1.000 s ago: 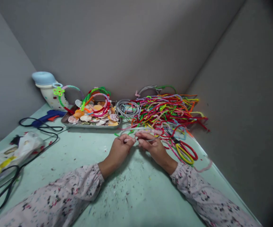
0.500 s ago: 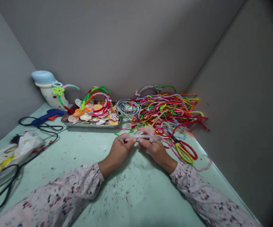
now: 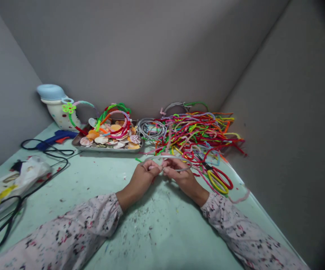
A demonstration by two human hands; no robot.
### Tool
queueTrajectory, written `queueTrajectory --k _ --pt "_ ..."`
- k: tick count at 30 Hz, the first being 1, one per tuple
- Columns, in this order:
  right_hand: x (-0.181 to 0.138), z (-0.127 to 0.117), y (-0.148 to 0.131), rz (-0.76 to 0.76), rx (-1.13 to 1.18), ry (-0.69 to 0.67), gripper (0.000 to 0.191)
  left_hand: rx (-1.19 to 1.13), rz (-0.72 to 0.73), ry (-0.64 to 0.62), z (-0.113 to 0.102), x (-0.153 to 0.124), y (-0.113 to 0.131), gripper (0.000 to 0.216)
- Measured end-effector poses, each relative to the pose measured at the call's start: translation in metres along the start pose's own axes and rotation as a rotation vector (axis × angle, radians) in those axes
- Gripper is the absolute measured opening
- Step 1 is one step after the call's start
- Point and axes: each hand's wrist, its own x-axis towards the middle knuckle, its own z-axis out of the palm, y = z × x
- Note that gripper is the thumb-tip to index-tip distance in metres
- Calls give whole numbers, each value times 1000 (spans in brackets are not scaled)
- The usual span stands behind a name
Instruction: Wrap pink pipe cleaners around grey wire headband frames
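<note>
My left hand (image 3: pixel 142 175) pinches a thin grey hoop (image 3: pixel 186 169) over the middle of the table, its fingers closed. Beside it, my right hand (image 3: pixel 182 175) is closed on the same hoop, with both sets of fingertips almost meeting. From between the hands a pale pink pipe cleaner (image 3: pixel 169 138) rises against the heap behind; the fingers hide where it meets the hoop. Just right of my right hand lie scissors (image 3: pixel 220 178) with red and yellow handles. A big pile of coloured pipe cleaners (image 3: pixel 198 129) is beyond my hands.
A metal tray (image 3: pixel 108 149) bears shells (image 3: pixel 102 140) and coloured fuzzy hoops. Grey wire coils (image 3: pixel 152 128) sit beside it. At left are a white bottle (image 3: pixel 62 116) with a blue cap, a blue glue gun (image 3: pixel 50 141), a black cable (image 3: pixel 66 162) and a plastic bag (image 3: pixel 35 168).
The hoop has tilted, from nearly edge-on to showing its curved outline. The pink pipe cleaner now stands up between my hands. Both hands stay nearly in place.
</note>
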Motion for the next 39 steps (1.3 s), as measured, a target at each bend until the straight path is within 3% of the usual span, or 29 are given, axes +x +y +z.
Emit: queueTrajectory --k 4,10,13,18,20,26,39 --pt "0 1 1 -26 67 -6 54 11 44 -21 -2 -2 -1 23" --pt "-2 2 6 -121 -11 150 30 -1 84 -3 -3 -2 0 22" --pt "-5 2 7 -90 -105 152 16 2 103 -17 -2 -4 -1 21" --pt "-12 8 12 5 -185 145 32 -4 121 -30 1 -6 -3 21" --pt "-13 10 15 41 -152 113 30 -22 124 -69 1 -5 -5 20" --pt "-13 16 20 139 -48 195 29 -21 136 -86 2 -3 -8 26" --pt "-16 19 18 104 -51 187 22 183 208 20 3 -8 -12 19"
